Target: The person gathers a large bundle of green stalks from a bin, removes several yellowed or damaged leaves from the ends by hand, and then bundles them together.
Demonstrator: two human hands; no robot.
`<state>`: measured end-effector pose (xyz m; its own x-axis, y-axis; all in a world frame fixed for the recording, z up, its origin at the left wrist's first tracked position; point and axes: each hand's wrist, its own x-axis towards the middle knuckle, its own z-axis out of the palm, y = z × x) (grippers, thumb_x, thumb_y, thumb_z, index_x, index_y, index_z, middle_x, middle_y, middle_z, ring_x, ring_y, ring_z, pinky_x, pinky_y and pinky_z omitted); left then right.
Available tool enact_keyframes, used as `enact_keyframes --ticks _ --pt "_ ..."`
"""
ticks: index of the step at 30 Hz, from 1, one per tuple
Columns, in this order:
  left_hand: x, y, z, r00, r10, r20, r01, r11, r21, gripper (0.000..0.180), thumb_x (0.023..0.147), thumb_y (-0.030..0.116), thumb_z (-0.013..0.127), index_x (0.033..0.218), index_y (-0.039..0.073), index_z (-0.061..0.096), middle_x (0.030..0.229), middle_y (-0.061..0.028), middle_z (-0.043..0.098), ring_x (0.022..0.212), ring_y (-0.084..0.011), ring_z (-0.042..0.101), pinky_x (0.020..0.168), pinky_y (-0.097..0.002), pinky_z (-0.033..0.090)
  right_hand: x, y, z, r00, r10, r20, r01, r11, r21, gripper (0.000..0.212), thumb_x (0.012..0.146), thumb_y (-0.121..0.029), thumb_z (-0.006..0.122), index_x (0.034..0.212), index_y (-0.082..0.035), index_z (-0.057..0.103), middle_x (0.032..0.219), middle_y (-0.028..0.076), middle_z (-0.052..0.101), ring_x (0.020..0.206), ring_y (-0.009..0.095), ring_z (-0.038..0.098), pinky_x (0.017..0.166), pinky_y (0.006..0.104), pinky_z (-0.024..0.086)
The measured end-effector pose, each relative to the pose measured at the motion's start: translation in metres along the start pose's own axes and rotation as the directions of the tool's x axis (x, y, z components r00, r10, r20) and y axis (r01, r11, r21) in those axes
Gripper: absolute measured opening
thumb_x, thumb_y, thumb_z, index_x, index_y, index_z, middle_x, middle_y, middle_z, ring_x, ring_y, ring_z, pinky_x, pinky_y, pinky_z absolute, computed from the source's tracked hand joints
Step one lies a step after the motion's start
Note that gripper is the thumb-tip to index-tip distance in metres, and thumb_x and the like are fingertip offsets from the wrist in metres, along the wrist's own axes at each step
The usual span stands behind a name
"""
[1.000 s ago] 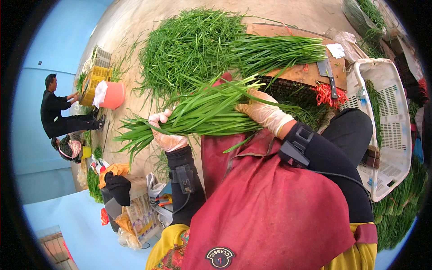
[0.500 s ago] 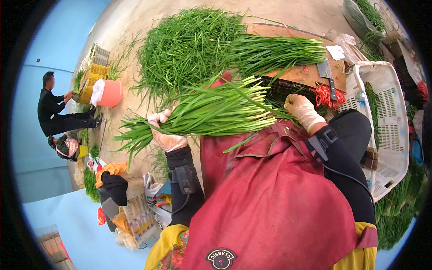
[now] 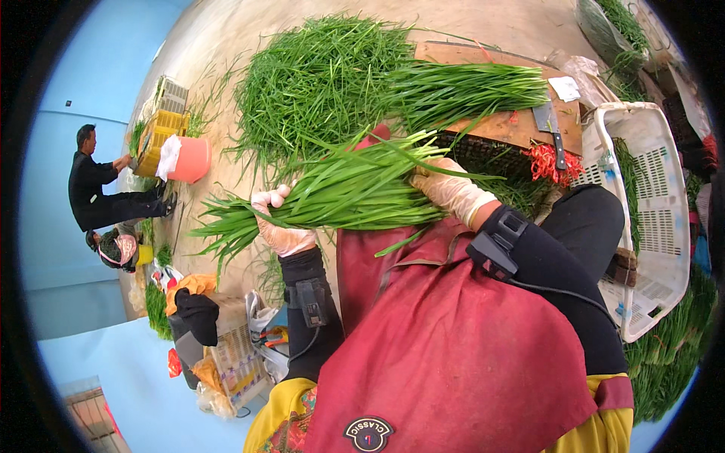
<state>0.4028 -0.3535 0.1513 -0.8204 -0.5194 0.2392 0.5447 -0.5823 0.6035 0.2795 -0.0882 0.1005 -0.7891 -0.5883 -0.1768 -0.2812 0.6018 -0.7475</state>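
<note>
A loose bunch of garlic chives (image 3: 355, 185) lies across my lap, leaf tips to the left and pale stem ends to the right. My left hand (image 3: 278, 219), in a thin pale glove, is wrapped round the leafy part. At the stem ends my right hand (image 3: 447, 185), gloved too, has its fingers closed on the chives; its fingertips are partly hidden by leaves. One long leaf sticks out to the right past my right hand. A burgundy apron (image 3: 445, 325) covers my lap beneath the bunch.
Beyond lie a big heap of loose chives (image 3: 321, 83) and a neater pile (image 3: 468, 90) on a wooden board (image 3: 498, 134). A cleaver (image 3: 549, 128) rests there beside red ties (image 3: 555, 164). A white crate (image 3: 661, 204) stands right. Two people work far left near a pink bucket (image 3: 192, 160).
My right hand has moved left from beside the stem ends onto the bunch and closed on it. My left hand keeps its hold in nearly the same place.
</note>
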Motion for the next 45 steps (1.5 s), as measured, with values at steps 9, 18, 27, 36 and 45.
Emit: enact_keyframes --ticks 9,18,27,36,45 --pt "0.004 0.0 -0.008 0.996 -0.019 -0.082 0.021 0.999 0.026 0.023 0.094 0.034 0.066 0.085 0.015 0.055 0.08 -0.0002 0.055 0.09 -0.0222 0.059 0.092 -0.0505 0.05 -0.016 0.078 -0.026 0.979 0.204 0.008 -0.188 0.915 -0.357 0.028 0.086 -0.03 0.054 0.089 -0.007 0.07 0.09 0.018 0.07 0.086 0.039 0.067 0.076 0.0469 0.054" --pt "0.006 -0.004 0.008 0.999 -0.033 -0.041 0.032 0.999 -0.034 0.02 0.092 0.029 0.069 0.083 0.015 0.056 0.076 0.0002 0.054 0.088 -0.0219 0.058 0.088 -0.0456 0.048 -0.026 0.032 -0.04 0.996 0.01 0.088 -0.006 0.999 -0.046 0.034 0.091 -0.039 0.058 0.099 -0.009 0.071 0.092 0.017 0.07 0.091 0.037 0.066 0.082 0.0446 0.051" --pt "0.005 -0.003 0.02 0.993 0.0 -0.12 0.009 0.997 0.075 0.02 0.092 0.028 0.069 0.085 0.016 0.056 0.076 0.0005 0.051 0.085 -0.0194 0.054 0.084 -0.0401 0.047 0.001 0.013 -0.007 0.999 -0.021 0.05 0.03 0.983 -0.182 0.031 0.086 -0.037 0.06 0.093 -0.008 0.068 0.09 0.017 0.069 0.087 0.038 0.065 0.076 0.0455 0.051" --pt "0.006 -0.003 0.021 0.989 -0.032 -0.141 0.038 0.998 0.042 0.021 0.092 0.03 0.069 0.084 0.016 0.055 0.076 0.0008 0.051 0.086 -0.019 0.054 0.085 -0.0403 0.047 -0.005 0.016 -0.004 0.997 -0.074 0.031 0.078 0.98 -0.183 0.03 0.087 -0.037 0.06 0.099 -0.013 0.071 0.097 0.015 0.07 0.092 0.037 0.065 0.08 0.0452 0.052" --pt "0.007 -0.002 0.023 0.988 -0.041 -0.146 0.049 0.998 0.049 0.021 0.093 0.026 0.068 0.082 0.015 0.053 0.075 0.0005 0.051 0.085 -0.0196 0.055 0.084 -0.04 0.048 -0.002 0.019 -0.004 0.996 -0.088 -0.01 0.087 0.992 -0.089 0.028 0.084 -0.032 0.059 0.095 -0.009 0.07 0.091 0.017 0.069 0.088 0.037 0.066 0.078 0.0444 0.053"
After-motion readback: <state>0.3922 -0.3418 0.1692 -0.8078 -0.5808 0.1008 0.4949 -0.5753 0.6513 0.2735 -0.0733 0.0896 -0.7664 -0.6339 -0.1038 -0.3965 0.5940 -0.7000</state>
